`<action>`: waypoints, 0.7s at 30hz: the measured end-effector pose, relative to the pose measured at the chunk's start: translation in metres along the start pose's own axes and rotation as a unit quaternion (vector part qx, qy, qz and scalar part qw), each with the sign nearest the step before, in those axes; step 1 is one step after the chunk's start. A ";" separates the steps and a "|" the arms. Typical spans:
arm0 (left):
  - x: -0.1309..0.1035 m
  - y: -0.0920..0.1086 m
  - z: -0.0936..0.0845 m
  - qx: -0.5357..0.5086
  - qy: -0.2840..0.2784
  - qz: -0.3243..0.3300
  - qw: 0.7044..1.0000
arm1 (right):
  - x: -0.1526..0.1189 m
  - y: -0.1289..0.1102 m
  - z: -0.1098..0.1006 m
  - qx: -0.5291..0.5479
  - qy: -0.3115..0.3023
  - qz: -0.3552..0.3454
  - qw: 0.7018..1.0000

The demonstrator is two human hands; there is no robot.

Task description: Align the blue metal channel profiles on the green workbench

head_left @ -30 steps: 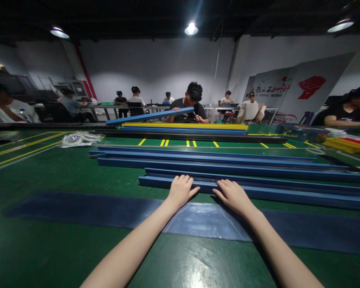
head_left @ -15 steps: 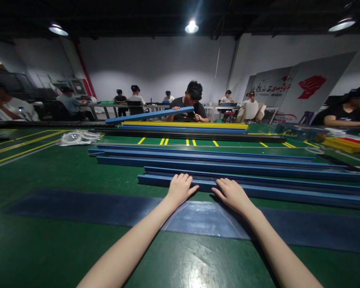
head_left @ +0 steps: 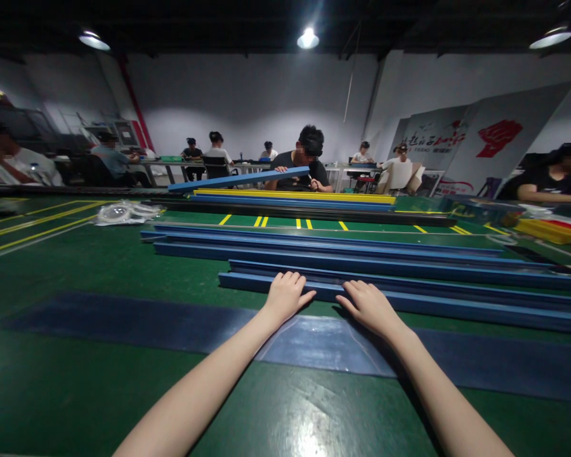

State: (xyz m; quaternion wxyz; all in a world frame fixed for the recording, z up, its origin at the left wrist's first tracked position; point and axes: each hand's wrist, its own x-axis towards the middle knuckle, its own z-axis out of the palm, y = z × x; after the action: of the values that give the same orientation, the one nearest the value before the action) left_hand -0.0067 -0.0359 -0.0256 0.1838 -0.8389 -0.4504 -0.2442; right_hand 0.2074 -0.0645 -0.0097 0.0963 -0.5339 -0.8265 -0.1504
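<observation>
A long blue channel-shaped bar lies across the green table in front of me. My left hand is on its near wall, fingers curled over the top edge and thumb pointing inward along the front. A short gap to the right, my right hand grips the same wall in the same way, its thumb turned left. The fingertips of both hands are hidden inside the channel. Beneath my forearms a flat, glossy dark-blue strip stretches over the tabletop.
Beyond lie more blue channels, a black bar and a yellow bar. A co-worker across the table holds a tilted blue bar. Bagged rings lie at left; a yellow tray stands at right. Other people sit around.
The view has shifted very slightly. Both hands stay in place on the blue channel, and the co-worker's bar keeps about the same tilt.
</observation>
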 end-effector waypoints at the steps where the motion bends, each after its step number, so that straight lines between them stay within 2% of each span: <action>1: 0.000 0.000 0.000 0.002 -0.001 0.000 1.000 | 0.000 0.000 0.000 -0.001 0.000 0.000 1.000; 21: 0.000 0.000 0.000 0.007 -0.012 -0.001 1.000 | 0.001 -0.001 -0.001 -0.008 -0.011 0.001 1.000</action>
State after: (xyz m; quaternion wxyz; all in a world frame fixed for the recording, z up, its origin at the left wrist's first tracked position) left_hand -0.0071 -0.0360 -0.0254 0.1845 -0.8396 -0.4555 -0.2314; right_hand 0.2067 -0.0645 -0.0084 0.0827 -0.5369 -0.8259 -0.1513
